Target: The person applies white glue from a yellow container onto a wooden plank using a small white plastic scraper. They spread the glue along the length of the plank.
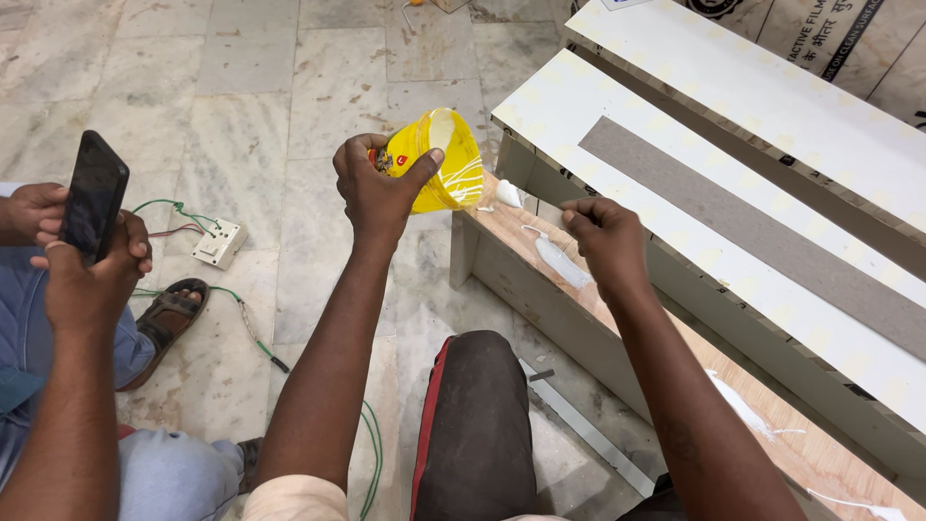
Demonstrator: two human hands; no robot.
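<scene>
I am tilting the yellow glue tub (439,159) in my left hand (378,193), fingers wrapped tight around it, mouth toward the plywood strip (579,289). My right hand (606,241) is pinching closed above a white glue smear (559,259). Glue is lying in patches near this end and farther along; I judge most of the strip remains bare. A co-worker's hands (87,260) are holding a phone (94,196) over the marble floor (289,96).
</scene>
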